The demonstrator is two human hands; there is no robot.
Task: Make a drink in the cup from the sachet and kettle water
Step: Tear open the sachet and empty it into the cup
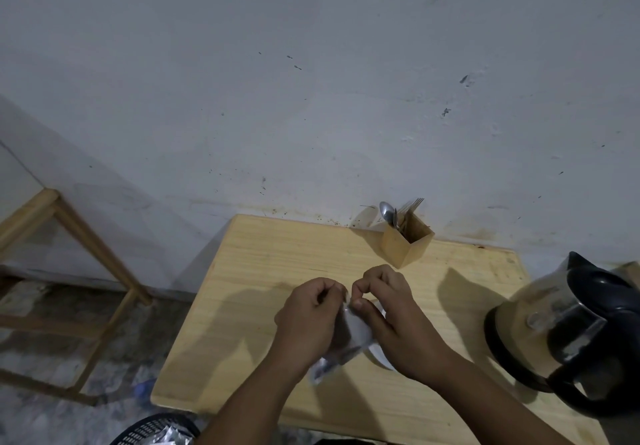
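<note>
Both hands pinch the top edge of a silvery sachet [349, 335] over the middle of the wooden table [263, 257]. My left hand [311, 316] grips its left side and my right hand [391, 309] its right side, fingertips nearly touching. Beneath the hands a white cup [381, 358] shows only as a sliver of rim; most of it is hidden. The kettle [568, 334], glass-bodied with a black lid and handle, stands at the table's right edge.
A wooden cutlery holder [407, 242] with spoons and forks stands at the back by the wall. A black mesh bin [156, 430] with silvery wrappers sits below the table's front left corner. A wooden frame [86, 244] stands at the left.
</note>
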